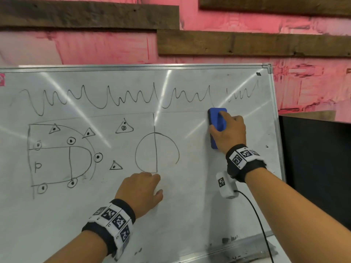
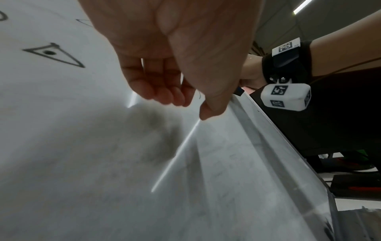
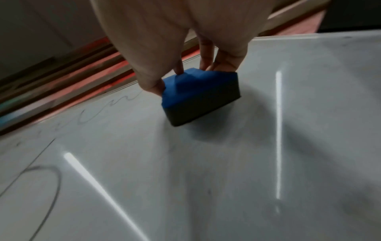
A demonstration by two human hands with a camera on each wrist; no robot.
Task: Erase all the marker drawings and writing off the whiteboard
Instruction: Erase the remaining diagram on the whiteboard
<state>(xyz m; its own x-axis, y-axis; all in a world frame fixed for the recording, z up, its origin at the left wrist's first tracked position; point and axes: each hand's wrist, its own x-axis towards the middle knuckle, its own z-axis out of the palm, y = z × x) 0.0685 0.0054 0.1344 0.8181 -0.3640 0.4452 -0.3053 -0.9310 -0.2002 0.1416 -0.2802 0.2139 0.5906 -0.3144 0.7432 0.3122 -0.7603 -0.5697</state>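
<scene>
Blue eraser (image 1: 217, 123) gripped by right hand (image 1: 229, 133) against whiteboard (image 1: 190, 205)

Looks like an office or meeting space with a styled feature wall. Behind the large aluminium-framed whiteboard (image 1: 190, 215), covered in black marker sketches, stands a pink painted wall (image 1: 95, 50) fitted with rough dark wooden planks (image 1: 247, 44) set in staggered rows. To the right, a black panel (image 1: 313, 158), possibly a screen or cabinet side. Overhead in the left wrist view, a ceiling with a long strip light (image 2: 303, 7), typical of a workplace interior.
</scene>
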